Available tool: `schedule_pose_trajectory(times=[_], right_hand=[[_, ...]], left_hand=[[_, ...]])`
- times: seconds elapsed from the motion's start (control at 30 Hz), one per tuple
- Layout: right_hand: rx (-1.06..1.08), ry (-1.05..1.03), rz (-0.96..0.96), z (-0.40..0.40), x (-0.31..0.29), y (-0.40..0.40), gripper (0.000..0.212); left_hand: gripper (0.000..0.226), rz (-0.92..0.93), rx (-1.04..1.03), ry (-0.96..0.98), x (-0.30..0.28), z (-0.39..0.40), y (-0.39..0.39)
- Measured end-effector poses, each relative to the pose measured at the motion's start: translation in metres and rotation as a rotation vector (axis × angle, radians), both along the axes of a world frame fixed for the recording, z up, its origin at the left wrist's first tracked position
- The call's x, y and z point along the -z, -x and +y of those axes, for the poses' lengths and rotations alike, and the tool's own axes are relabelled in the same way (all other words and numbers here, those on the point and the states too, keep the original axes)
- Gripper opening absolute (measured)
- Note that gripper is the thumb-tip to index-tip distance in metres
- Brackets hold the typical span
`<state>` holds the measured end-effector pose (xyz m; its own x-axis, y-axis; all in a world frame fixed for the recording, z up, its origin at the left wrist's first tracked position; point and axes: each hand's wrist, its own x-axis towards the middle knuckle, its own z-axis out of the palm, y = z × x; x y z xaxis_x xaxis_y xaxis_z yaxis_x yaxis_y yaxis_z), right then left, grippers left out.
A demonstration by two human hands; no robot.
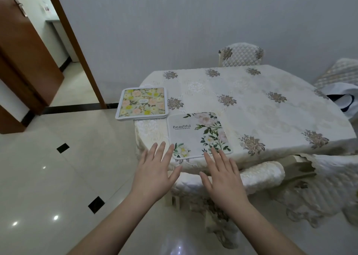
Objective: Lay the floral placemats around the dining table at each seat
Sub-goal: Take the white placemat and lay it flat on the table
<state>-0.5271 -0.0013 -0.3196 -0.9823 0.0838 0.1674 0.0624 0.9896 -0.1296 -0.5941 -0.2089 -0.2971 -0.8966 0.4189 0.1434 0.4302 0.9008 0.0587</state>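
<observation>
The white placemat [199, 134], printed "Beautiful" with flower sprays, lies flat on the table [271, 107] at the near edge, squarely in front of the chair [257, 174] tucked under that side. This placement appears deliberate: one mat per seat, aligned to the table edge.

Left hand [157, 174]: fingers straight and spread wide, holding nothing. Its fingertips reach the mat's near-left corner, at 7 o'clock from the mat's centre; contact cannot be confirmed.

Right hand [222, 175]: fingers straight and spread wide, holding nothing. Its fingertips overlap the mat's near edge, at 5 o'clock from the mat's centre. The posture of both hands suggests either smoothing the mat or releasing it after placing.

At 10 o'clock from the white mat, just beside its far-left corner, lies a yellow-and-pink floral stack [142, 103] with a white border, overhanging the table corner. Its layered edge suggests several mats remaining to be laid, though the count cannot be read.

Containers: a white bag with dark handles [342, 99] sits at the table's 3 o'clock side; its contents are not visible.

Further seats: a quilted chair back [241, 55] at 12 o'clock has no mat before it. Judged progress: early, one seat served.
</observation>
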Motion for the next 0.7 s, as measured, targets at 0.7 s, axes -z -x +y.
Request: schedule_pose_trajectory(times=[0.7], right_hand=[[-0.245,0.092,0.023,-0.052,0.005,-0.035,0.056]], left_hand=[[0.072,-0.079,-0.252,0.071,0.026,-0.057,-0.091]])
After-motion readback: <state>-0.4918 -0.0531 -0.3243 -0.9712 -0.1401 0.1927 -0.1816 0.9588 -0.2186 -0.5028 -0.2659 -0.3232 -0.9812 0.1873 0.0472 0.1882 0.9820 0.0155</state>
